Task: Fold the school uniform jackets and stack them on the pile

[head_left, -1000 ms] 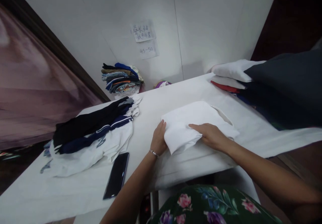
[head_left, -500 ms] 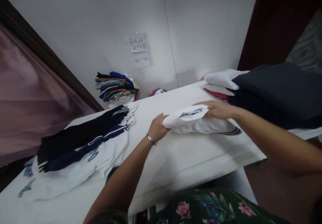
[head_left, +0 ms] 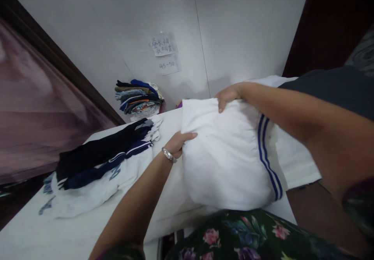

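Up it comes: half a second back the folded white shirt (head_left: 228, 154) lay low on the desk (head_left: 163, 197), bunched between both hands, and now it is lifted and tipped up so its broad face looks at the camera, held over the near edge of the desk in front of the person's flowered dress (head_left: 233, 236). The right hand (head_left: 229, 94) has gone to the top edge, fingers curled over the cloth and closed on it. The left hand (head_left: 179, 143), bracelet at the wrist, grips the left edge, thumb in front and the fingers apparently behind the fold. Two blue stripes run down the right side of the bundle.

This looks a light, soft thing with no stiffness of its own; the lower part bellies out and hangs loose below the hands. Cotton-like cloth will not slip much, but the folded layers could slide apart if held by one corner only. Best purchase, judging by how it sags, is along two edges at once, pinching through all the layers, or with a flat palm under the bulge.

To the left on the desk lies a heap of dark and white clothes (head_left: 99, 162); against the wall stands a stack of folded clothes (head_left: 138, 98), under two paper notes (head_left: 164, 53).
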A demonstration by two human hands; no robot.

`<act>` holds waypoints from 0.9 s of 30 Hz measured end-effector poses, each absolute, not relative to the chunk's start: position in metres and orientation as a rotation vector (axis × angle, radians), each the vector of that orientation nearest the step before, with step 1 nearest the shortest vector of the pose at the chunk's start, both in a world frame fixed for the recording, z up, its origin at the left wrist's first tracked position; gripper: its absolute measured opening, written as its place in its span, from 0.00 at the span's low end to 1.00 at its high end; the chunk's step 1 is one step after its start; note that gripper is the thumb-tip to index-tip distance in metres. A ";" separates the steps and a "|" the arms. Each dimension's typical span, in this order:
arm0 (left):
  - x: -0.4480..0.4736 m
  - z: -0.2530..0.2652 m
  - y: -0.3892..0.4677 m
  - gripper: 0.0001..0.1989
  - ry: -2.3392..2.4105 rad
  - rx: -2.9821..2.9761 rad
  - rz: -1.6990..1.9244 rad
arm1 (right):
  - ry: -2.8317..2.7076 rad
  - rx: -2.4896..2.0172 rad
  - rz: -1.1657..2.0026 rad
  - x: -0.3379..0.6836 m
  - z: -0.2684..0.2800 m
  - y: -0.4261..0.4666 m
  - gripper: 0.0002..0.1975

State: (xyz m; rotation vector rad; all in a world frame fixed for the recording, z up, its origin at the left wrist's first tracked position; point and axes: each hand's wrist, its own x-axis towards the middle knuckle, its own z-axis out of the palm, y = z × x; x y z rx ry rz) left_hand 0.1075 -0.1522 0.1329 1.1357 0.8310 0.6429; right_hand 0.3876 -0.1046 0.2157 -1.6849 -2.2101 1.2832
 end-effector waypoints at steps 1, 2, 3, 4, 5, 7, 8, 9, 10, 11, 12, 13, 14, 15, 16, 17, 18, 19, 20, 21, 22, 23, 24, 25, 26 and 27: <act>0.103 0.114 -0.148 0.24 0.890 1.053 0.624 | -2.262 -1.761 1.207 0.375 0.197 -0.094 0.22; 0.098 0.095 -0.144 0.23 0.957 0.982 0.610 | -2.277 -1.783 1.133 0.362 0.177 -0.086 0.22; 0.094 0.077 -0.140 0.21 1.033 0.920 0.599 | -2.288 -1.800 1.080 0.350 0.157 -0.079 0.23; 0.090 0.059 -0.136 0.18 1.121 0.855 0.592 | -2.293 -1.814 1.016 0.339 0.137 -0.074 0.23; 0.086 0.044 -0.133 0.17 1.200 0.795 0.590 | -2.291 -1.811 0.955 0.329 0.119 -0.071 0.25; 0.080 0.020 -0.127 0.15 1.294 0.707 0.582 | -2.265 -1.804 0.840 0.319 0.091 -0.068 0.28; 0.078 0.012 -0.125 0.14 1.309 0.681 0.580 | -2.241 -1.798 0.791 0.320 0.081 -0.068 0.29; 0.076 0.006 -0.123 0.15 1.310 0.664 0.579 | -2.209 -1.796 0.748 0.324 0.074 -0.069 0.30; 0.075 0.002 -0.122 0.15 1.306 0.654 0.581 | -2.169 -1.802 0.713 0.333 0.069 -0.071 0.30; 0.073 -0.001 -0.120 0.16 1.302 0.647 0.586 | -2.125 -1.813 0.689 0.345 0.066 -0.076 0.29; 0.073 -0.003 -0.119 0.16 1.299 0.644 0.592 | -2.074 -1.836 0.674 0.359 0.064 -0.082 0.27; 0.072 -0.005 -0.118 0.16 1.296 0.644 0.597 | -2.019 -1.869 0.667 0.375 0.063 -0.091 0.25; 0.072 -0.006 -0.117 0.15 1.296 0.644 0.598 | -1.966 -1.911 0.669 0.392 0.062 -0.102 0.23; 0.072 -0.007 -0.117 0.14 1.298 0.642 0.593 | -1.902 -1.958 0.687 0.408 0.060 -0.116 0.22; 0.071 -0.008 -0.116 0.14 1.301 0.636 0.586 | -1.830 -2.009 0.715 0.423 0.057 -0.132 0.22; 0.071 -0.009 -0.115 0.13 1.302 0.632 0.580 | -1.731 -2.053 0.764 0.436 0.053 -0.148 0.22; 0.071 -0.010 -0.115 0.13 1.299 0.631 0.576 | -1.573 -2.082 0.838 0.445 0.049 -0.165 0.23; 0.071 -0.010 -0.114 0.13 1.290 0.638 0.575 | -1.441 -2.089 0.907 0.452 0.044 -0.182 0.24; 0.070 -0.011 -0.114 0.14 1.278 0.649 0.577 | -1.333 -2.077 0.977 0.456 0.039 -0.197 0.24; 0.070 -0.011 -0.114 0.14 1.267 0.659 0.577 | -1.260 -2.051 1.037 0.457 0.034 -0.209 0.25; 0.070 -0.011 -0.114 0.14 1.261 0.665 0.575 | -1.237 -2.027 1.078 0.455 0.030 -0.219 0.25; 0.070 -0.011 -0.114 0.13 1.263 0.669 0.574 | -1.247 -2.013 1.090 0.453 0.026 -0.226 0.26; 0.071 -0.010 -0.114 0.13 1.275 0.670 0.575 | -1.280 -2.023 1.061 0.449 0.022 -0.229 0.26; 0.071 -0.010 -0.115 0.12 1.288 0.672 0.581 | -1.329 -2.056 0.991 0.446 0.020 -0.229 0.27; 0.072 -0.009 -0.116 0.11 1.301 0.674 0.588 | -1.381 -2.105 0.892 0.443 0.017 -0.227 0.29; 0.072 -0.008 -0.117 0.11 1.311 0.680 0.595 | -1.429 -2.156 0.787 0.440 0.015 -0.222 0.31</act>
